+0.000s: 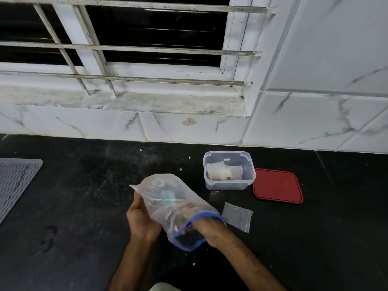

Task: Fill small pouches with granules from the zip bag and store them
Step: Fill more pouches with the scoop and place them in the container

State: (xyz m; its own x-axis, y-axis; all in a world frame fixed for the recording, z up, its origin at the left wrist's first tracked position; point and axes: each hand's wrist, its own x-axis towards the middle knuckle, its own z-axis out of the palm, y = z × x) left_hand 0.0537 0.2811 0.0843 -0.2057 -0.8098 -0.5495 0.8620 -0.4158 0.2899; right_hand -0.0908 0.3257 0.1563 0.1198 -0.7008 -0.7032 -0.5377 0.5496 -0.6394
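Note:
A clear zip bag (168, 198) with a blue zip rim lies tilted above the black counter, its mouth toward me. My left hand (140, 219) grips the bag's outside from the left. My right hand (206, 229) reaches into the bag's mouth; its fingers are blurred behind the plastic, so what they hold is unclear. Something pale teal shows inside the bag. An empty small clear pouch (237, 216) lies flat on the counter just right of the bag. A clear plastic box (249, 164) further back holds filled pouches (223, 172).
The box's red lid (277, 185) lies flat to its right. A grey ribbed mat (14, 181) sits at the left edge. White tiled wall and a barred window run behind the black counter (84, 196). A few white granules are scattered on the counter.

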